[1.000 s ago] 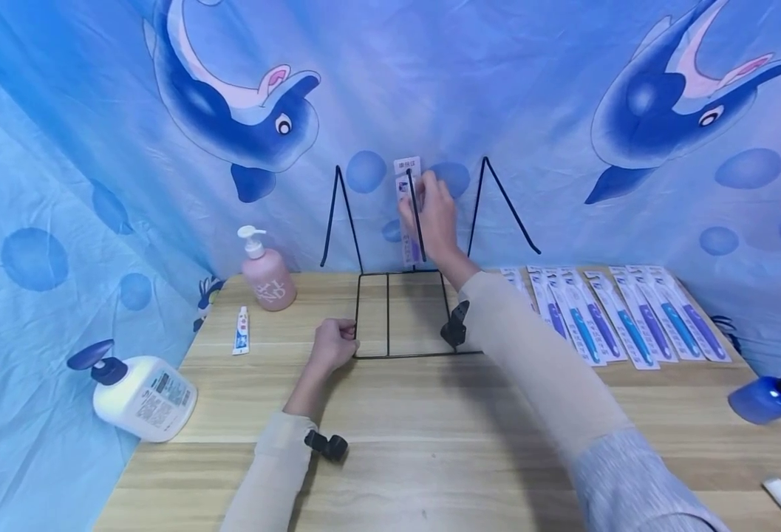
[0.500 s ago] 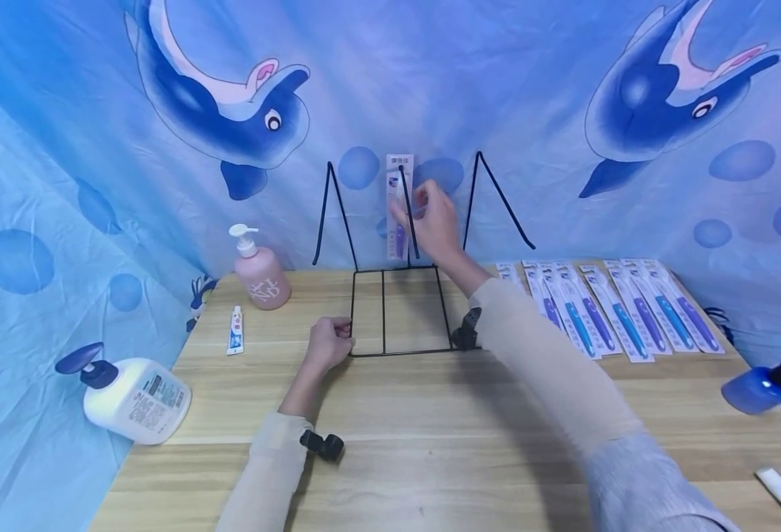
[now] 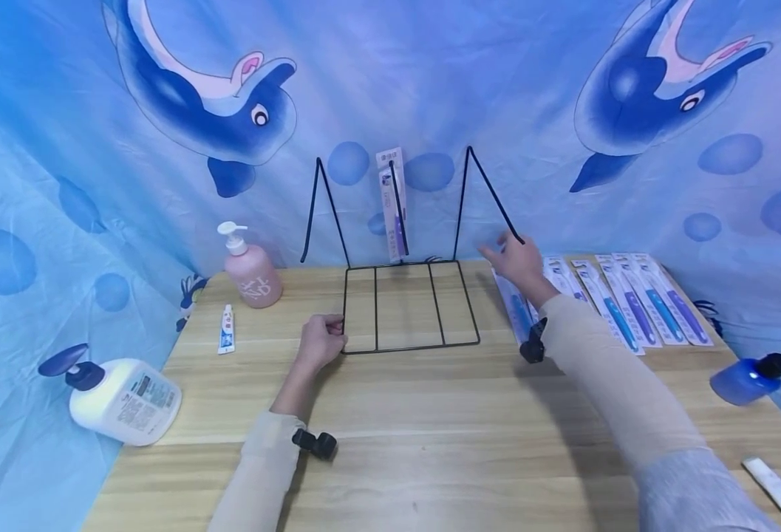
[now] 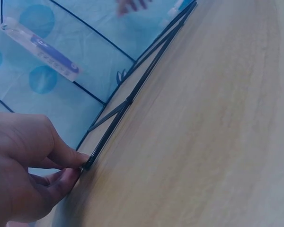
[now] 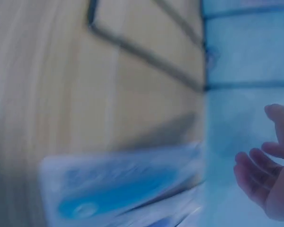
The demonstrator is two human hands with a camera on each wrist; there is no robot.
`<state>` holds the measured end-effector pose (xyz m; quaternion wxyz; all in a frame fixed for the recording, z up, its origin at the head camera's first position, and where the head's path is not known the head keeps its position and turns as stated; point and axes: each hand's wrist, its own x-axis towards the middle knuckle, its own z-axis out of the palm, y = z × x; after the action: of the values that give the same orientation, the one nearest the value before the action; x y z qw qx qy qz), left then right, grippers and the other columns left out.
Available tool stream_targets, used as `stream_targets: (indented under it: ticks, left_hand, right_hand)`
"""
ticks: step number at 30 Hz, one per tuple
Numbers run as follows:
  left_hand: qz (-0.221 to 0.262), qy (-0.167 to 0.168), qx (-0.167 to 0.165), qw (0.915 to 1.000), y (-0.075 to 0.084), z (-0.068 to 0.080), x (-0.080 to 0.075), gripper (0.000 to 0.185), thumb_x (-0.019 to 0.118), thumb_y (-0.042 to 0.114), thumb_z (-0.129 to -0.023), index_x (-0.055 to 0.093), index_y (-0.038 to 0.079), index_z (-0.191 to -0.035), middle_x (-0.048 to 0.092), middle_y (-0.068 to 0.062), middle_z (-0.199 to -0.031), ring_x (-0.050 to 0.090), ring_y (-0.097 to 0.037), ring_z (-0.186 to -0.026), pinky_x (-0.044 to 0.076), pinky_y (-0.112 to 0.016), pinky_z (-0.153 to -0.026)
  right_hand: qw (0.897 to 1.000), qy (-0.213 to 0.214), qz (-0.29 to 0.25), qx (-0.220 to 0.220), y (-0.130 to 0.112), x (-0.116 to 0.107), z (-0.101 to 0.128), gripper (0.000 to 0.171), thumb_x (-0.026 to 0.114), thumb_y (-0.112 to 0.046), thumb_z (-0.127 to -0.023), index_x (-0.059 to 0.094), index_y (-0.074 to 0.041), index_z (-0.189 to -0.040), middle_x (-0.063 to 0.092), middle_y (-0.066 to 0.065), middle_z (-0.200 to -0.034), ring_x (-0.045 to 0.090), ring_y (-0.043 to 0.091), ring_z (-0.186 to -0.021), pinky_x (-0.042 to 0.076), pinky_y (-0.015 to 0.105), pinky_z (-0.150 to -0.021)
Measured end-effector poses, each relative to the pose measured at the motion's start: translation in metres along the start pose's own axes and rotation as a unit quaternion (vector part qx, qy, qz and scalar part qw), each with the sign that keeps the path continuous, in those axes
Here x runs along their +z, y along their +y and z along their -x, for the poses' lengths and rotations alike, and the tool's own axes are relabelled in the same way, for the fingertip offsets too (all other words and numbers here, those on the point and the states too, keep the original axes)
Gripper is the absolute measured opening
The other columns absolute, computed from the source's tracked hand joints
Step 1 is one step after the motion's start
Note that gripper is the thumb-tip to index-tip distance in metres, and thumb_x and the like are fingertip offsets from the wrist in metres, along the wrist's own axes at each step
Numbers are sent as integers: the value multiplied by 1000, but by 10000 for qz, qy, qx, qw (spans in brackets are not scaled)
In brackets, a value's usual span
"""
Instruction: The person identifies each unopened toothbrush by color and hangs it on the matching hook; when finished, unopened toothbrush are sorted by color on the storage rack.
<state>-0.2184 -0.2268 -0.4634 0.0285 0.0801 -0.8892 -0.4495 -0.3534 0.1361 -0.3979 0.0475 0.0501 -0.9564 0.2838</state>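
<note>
A black wire display rack (image 3: 411,348) with three upright hooks stands on the wooden table. My left hand (image 3: 321,341) pinches its front left corner between thumb and fingers, as the left wrist view confirms. From the middle hook hangs a packaged purple toothbrush (image 3: 386,198), slightly tilted; the side hooks carry nothing. Behind the tip of the right hook is my right hand (image 3: 522,262), fingers loosely spread and holding nothing. It is above the left end of a row of packaged toothbrushes (image 3: 619,310), partly covering them. A teal packaged toothbrush (image 5: 118,189) lies nearest that hand.
On the left stand a pink pump bottle (image 3: 255,277) and a white pump bottle (image 3: 126,401), with a small toothpaste tube (image 3: 227,330) between them. A blue bottle (image 3: 744,382) and a white tube (image 3: 779,489) lie at the right. A dolphin-printed curtain (image 3: 510,66) hangs behind.
My right hand has let go of the toothbrush on the middle hook and moved right and down to the row of packs. The left hand still holds the rack's corner.
</note>
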Motion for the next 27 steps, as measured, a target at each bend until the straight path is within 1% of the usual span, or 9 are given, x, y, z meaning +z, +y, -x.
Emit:
stream_targets:
  ticks: [2, 4, 7, 8, 10, 15, 18, 24, 27]
  left_hand:
    - [-13, 22, -6, 10000, -1, 0, -2, 48, 64, -12, -75, 63, -10, -123, 67, -20, -100, 65, -31, -94, 56, -38, -85]
    - [-21, 43, 20, 10000, -2, 0, -3, 48, 64, -11, -75, 64, -10, -122, 67, -20, -99, 65, -30, -93, 56, -38, -85]
    - [-23, 65, 62, 10000, -2, -1, -3, 47, 64, -11, -74, 65, -10, -122, 68, -19, -98, 66, -29, -91, 57, -37, -83]
    - [-11, 68, 63, 10000, -2, -1, -3, 47, 64, -11, -74, 65, -10, -121, 68, -18, -97, 66, -28, -91, 57, -37, -83]
    - [1, 73, 47, 10000, -2, -2, -2, 47, 64, -11, -74, 65, -9, -121, 68, -18, -97, 66, -28, -90, 57, -36, -82]
    - [57, 82, 52, 9999, -4, -1, -1, 48, 64, -12, -73, 65, -10, -121, 67, -18, -98, 66, -29, -91, 58, -36, -82]
    - [72, 59, 74, 9999, -2, 0, 1, 48, 64, -12, -73, 64, -10, -121, 67, -19, -98, 66, -30, -91, 58, -36, -82]
    - [31, 40, -30, 10000, 0, 2, 0, 49, 64, -12, -74, 64, -10, -123, 66, -19, -98, 64, -30, -91, 57, -38, -84]
    - [15, 45, -32, 10000, 1, 2, 0, 49, 64, -12, -74, 63, -10, -123, 66, -19, -97, 64, -30, -91, 56, -39, -84]
  right_hand:
    - [9993, -99, 279, 242, 15, 4, 0, 50, 60, -39, -97, 59, 6, -119, 62, 25, -108, 61, 37, -93, 52, 48, -74]
    - [9971, -215, 572, 462, 25, 9, 1, 42, 59, -35, -97, 61, 6, -105, 61, 23, -96, 59, 34, -81, 51, 43, -65]
    - [9926, -381, 920, 693, 35, 16, 2, 34, 58, -30, -96, 56, 0, -80, 53, 14, -75, 52, 28, -65, 42, 37, -52]
    - [9915, -415, 1003, 717, 37, 18, 3, 34, 57, -29, -96, 52, -3, -75, 50, 11, -70, 50, 26, -61, 39, 36, -50]
    - [9904, -448, 1094, 711, 40, 23, 4, 34, 55, -26, -96, 49, -6, -70, 47, 9, -65, 49, 26, -59, 38, 36, -49]
    - [9902, -323, 1193, 657, 40, 31, 5, 27, 53, -20, -96, 56, -4, -75, 55, 14, -74, 54, 29, -67, 43, 40, -54]
    - [9914, -200, 1098, 678, 39, 28, 7, 25, 51, -19, -96, 57, -3, -78, 58, 15, -76, 56, 31, -68, 46, 42, -55]
    - [9966, 286, 665, 396, 27, 12, 6, 26, 54, -20, -95, 56, -1, -78, 52, 12, -67, 50, 27, -58, 39, 36, -47]
    - [9974, 438, 523, 242, 20, 3, 7, 24, 57, -20, -94, 58, 1, -83, 53, 13, -67, 49, 25, -56, 37, 34, -46]
